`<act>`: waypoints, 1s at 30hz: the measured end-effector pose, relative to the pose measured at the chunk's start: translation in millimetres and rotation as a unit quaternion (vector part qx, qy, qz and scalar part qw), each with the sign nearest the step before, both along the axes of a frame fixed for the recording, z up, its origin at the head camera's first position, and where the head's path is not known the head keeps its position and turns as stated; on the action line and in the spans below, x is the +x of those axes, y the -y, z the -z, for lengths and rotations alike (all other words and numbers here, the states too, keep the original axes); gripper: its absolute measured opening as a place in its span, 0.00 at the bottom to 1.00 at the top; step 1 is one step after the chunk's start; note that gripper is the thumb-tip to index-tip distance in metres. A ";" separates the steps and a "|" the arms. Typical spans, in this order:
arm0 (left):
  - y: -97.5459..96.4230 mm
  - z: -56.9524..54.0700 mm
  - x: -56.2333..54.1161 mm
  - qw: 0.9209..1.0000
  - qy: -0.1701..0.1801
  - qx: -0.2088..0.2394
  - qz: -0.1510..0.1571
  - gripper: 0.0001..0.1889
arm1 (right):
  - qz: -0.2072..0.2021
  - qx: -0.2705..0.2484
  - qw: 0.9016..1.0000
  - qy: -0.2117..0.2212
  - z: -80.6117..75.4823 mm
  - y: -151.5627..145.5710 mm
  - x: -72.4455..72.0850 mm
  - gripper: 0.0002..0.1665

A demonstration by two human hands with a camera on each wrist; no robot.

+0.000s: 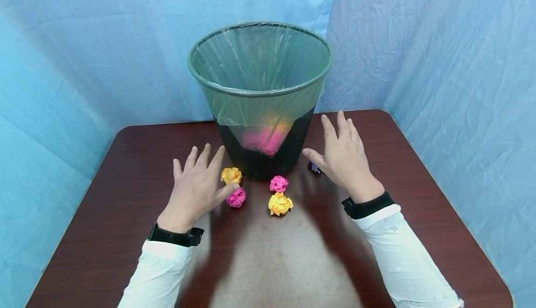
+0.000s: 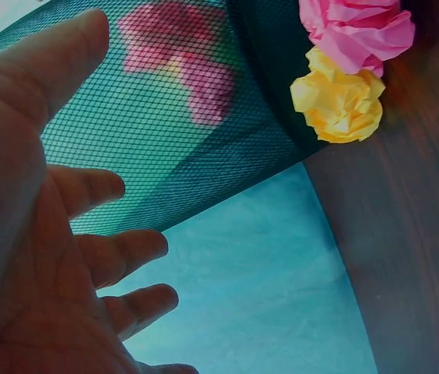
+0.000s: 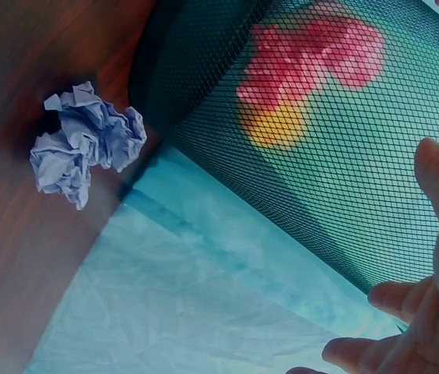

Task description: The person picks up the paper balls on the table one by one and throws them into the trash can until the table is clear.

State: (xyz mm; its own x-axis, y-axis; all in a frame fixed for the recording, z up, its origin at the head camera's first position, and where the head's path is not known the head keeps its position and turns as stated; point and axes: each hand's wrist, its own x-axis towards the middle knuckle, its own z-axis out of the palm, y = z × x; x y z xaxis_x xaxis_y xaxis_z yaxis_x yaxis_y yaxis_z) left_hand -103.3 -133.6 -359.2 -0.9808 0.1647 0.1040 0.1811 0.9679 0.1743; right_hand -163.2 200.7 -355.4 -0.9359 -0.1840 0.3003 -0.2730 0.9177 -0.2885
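We see the left hand [image 1: 193, 187] above the desk [image 1: 125, 182] at 8 o'clock from the mesh bin [image 1: 259, 167], its grip slack, fingers spread. The right hand [image 1: 345, 160] hangs at 3 o'clock from the bin, its grip equally loose, thumb pointing towards 10 o'clock.

Near the left thumb we find a yellow paper ball [image 1: 231, 175] by the bin's base at 8 o'clock, with a pink paper ball [image 1: 237, 198] beside it at 7. A second pink ball [image 1: 278, 184] lies at 5 o'clock, a second yellow ball [image 1: 280, 204] just below it. The purple ball [image 3: 87, 144] sits at 4 o'clock, partly hidden by the right hand in the head view. Through the mesh we make out pink paper [image 1: 268, 141].
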 end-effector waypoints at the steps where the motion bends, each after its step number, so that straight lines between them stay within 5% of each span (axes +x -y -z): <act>1: -0.2 1.4 -0.5 1.000 0.002 0.001 0.000 0.53 | 0.000 0.000 1.000 0.001 1.2 -0.1 0.0 0.55; 30: -7.6 39.4 -9.5 0.999 0.037 -0.006 0.019 0.46 | 0.004 -0.004 1.000 0.013 18.0 0.1 1.0 0.55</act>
State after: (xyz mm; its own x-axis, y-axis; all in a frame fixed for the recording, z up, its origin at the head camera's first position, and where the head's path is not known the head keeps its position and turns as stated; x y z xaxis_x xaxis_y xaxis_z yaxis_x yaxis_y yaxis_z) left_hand -112.8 -126.1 -398.6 -0.9787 0.2033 0.0283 0.2050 0.9627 0.1764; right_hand -162.2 200.6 -373.3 -0.9449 -0.1745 0.2768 -0.2581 0.9176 -0.3025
